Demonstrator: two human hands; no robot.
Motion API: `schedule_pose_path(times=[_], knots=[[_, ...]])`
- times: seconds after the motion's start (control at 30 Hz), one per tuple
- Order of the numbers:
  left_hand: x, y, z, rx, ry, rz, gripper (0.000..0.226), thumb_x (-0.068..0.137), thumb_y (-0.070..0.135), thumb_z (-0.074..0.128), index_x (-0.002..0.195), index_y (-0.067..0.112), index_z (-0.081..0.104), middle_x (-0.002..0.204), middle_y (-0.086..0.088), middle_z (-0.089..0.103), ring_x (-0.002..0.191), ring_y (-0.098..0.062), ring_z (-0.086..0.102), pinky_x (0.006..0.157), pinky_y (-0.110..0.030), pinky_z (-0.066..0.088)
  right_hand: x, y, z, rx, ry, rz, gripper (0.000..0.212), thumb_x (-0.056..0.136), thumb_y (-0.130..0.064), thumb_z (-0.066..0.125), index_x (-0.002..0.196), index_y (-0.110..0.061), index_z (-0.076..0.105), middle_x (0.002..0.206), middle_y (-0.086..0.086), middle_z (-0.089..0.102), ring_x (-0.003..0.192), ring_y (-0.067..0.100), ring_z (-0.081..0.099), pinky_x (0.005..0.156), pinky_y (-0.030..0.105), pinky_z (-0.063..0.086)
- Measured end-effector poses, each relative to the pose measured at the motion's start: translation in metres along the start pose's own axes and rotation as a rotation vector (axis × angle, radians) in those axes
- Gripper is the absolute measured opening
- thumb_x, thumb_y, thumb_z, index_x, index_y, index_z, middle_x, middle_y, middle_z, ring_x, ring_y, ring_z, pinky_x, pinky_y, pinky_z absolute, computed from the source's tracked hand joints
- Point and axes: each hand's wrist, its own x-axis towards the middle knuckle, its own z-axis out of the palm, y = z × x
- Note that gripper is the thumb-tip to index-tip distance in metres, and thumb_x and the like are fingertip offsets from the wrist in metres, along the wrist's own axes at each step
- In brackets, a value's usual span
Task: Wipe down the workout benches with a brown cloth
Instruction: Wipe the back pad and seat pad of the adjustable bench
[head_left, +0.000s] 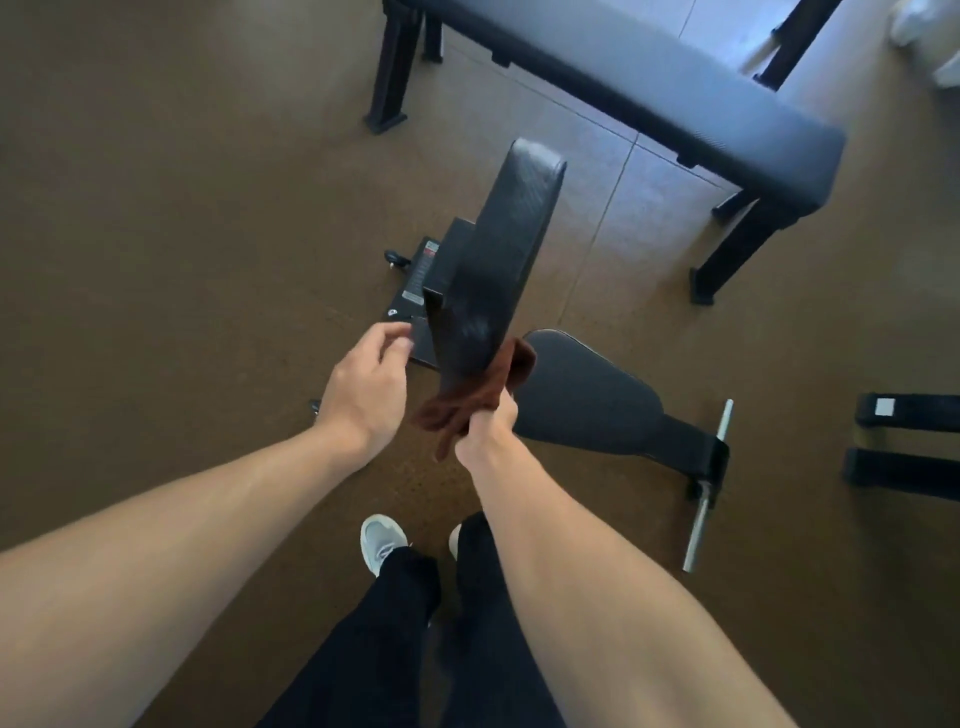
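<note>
Right hand (488, 423): clenched around a bunched brown cloth (470, 392), knuckles turned away from the camera.
Brown cloth: gathered in the right hand's grip, most of it spilling out to the hand's left and above it; its upper end touches the lower edge of the backrest pad (493, 260).
Left hand (366, 387): released, fingers loosely curled and holding nothing, just left of the cloth and the right hand; its fingertips sit near the lower left edge of the backrest pad, and contact cannot be told.
Backrest pad: black, raised at an incline, rising up and away from both hands.
Seat pad (587, 395): black, flat, directly to the right of the right hand, tapering toward a frame with a metal bar (709, 491).
Flat bench (649, 88): dark padded top on black legs, well beyond both hands, up and to the right.
Floor (182, 234): brown, under everything.
Below the hands: dark trousers and a grey shoe (382, 540).
</note>
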Motion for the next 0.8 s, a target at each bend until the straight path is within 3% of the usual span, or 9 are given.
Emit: schedule_pose_path(times=[0.03, 0.17, 0.23, 0.3, 0.37, 0.47, 0.6, 0.7, 0.8], knots=[[0.009, -0.012, 0.012, 0.035, -0.002, -0.04, 0.034, 0.107, 0.032, 0.041, 0.135, 0.026, 0.057, 0.132, 0.005, 0.063, 0.122, -0.018, 0.056, 0.094, -0.03, 0.04, 0.019, 0.0, 0.0, 0.013, 0.018, -0.008, 0.069, 0.096, -0.073, 0.048, 0.152, -0.032, 0.048, 0.142, 0.008, 0.063, 0.117, 0.036, 0.065, 0.081, 0.046, 0.059], [0.038, -0.069, 0.057, 0.175, -0.094, -0.23, 0.032, 0.104, 0.029, 0.048, 0.133, 0.022, 0.058, 0.128, 0.0, 0.063, 0.112, -0.021, 0.056, 0.091, -0.033, 0.041, 0.076, -0.018, -0.009, 0.03, -0.06, 0.025, 0.076, 0.086, -0.08, 0.054, 0.147, -0.036, 0.051, 0.137, 0.008, 0.064, 0.116, 0.04, 0.065, 0.098, 0.067, 0.052], [0.046, -0.072, 0.065, 0.106, -0.03, -0.219, 0.03, 0.102, 0.036, 0.045, 0.125, 0.026, 0.062, 0.12, 0.003, 0.068, 0.11, -0.022, 0.06, 0.097, -0.037, 0.045, 0.095, -0.032, -0.013, 0.067, -0.072, -0.001, 0.063, 0.092, -0.072, 0.056, 0.145, -0.038, 0.053, 0.137, 0.002, 0.065, 0.12, 0.034, 0.062, 0.107, 0.063, 0.048], [0.055, -0.042, 0.059, -0.052, 0.19, -0.127, 0.031, 0.097, 0.041, 0.043, 0.112, 0.026, 0.065, 0.107, 0.005, 0.071, 0.106, -0.022, 0.066, 0.098, -0.043, 0.051, 0.098, -0.052, -0.006, 0.084, -0.094, -0.106, 0.051, 0.097, -0.063, 0.055, 0.144, -0.041, 0.055, 0.136, -0.003, 0.065, 0.12, 0.028, 0.062, 0.111, 0.057, 0.047], [0.067, 0.018, 0.043, -0.145, 0.357, 0.023, 0.024, 0.102, 0.035, 0.041, 0.109, 0.025, 0.062, 0.096, 0.006, 0.066, 0.092, -0.007, 0.066, 0.086, -0.029, 0.051, 0.085, -0.078, 0.006, 0.086, -0.166, -0.245, 0.048, 0.093, -0.062, 0.055, 0.139, -0.047, 0.056, 0.136, -0.005, 0.065, 0.123, 0.027, 0.062, 0.111, 0.054, 0.047], [0.096, 0.114, 0.019, -0.191, 0.39, 0.326, 0.026, 0.094, 0.052, 0.047, 0.1, 0.031, 0.062, 0.095, 0.012, 0.065, 0.087, 0.0, 0.063, 0.089, -0.038, 0.053, 0.068, -0.113, 0.027, -0.015, -0.188, -0.444, 0.052, 0.081, -0.076, 0.056, 0.128, -0.055, 0.059, 0.139, -0.007, 0.061, 0.128, 0.025, 0.059, 0.112, 0.054, 0.045], [0.123, 0.191, 0.045, 0.425, 0.177, 0.651, 0.038, 0.096, 0.053, 0.05, 0.127, 0.032, 0.06, 0.127, 0.008, 0.061, 0.122, -0.009, 0.051, 0.104, -0.031, 0.042, 0.081, -0.133, 0.028, -0.131, -0.124, -0.455, 0.09, 0.077, -0.09, 0.046, 0.155, -0.045, 0.038, 0.159, -0.007, 0.045, 0.146, 0.026, 0.043, 0.122, 0.055, 0.032], [0.138, 0.21, 0.072, 1.07, -0.082, 0.676, 0.037, 0.098, 0.057, 0.047, 0.125, 0.036, 0.063, 0.134, 0.002, 0.061, 0.124, -0.024, 0.053, 0.093, -0.04, 0.044, 0.111, -0.107, 0.007, -0.175, -0.083, -0.101, 0.081, 0.088, -0.085, 0.043, 0.158, -0.048, 0.032, 0.157, -0.001, 0.046, 0.143, 0.035, 0.044, 0.119, 0.059, 0.033], [0.146, 0.214, 0.076, 1.329, -0.219, 0.693, 0.04, 0.096, 0.063, 0.041, 0.112, 0.038, 0.068, 0.132, 0.01, 0.06, 0.116, -0.023, 0.058, 0.081, -0.038, 0.045, 0.112, -0.072, -0.008, -0.108, -0.077, 0.099, 0.072, 0.095, -0.076, 0.046, 0.159, -0.048, 0.029, 0.157, 0.0, 0.045, 0.14, 0.035, 0.046, 0.117, 0.058, 0.037]])
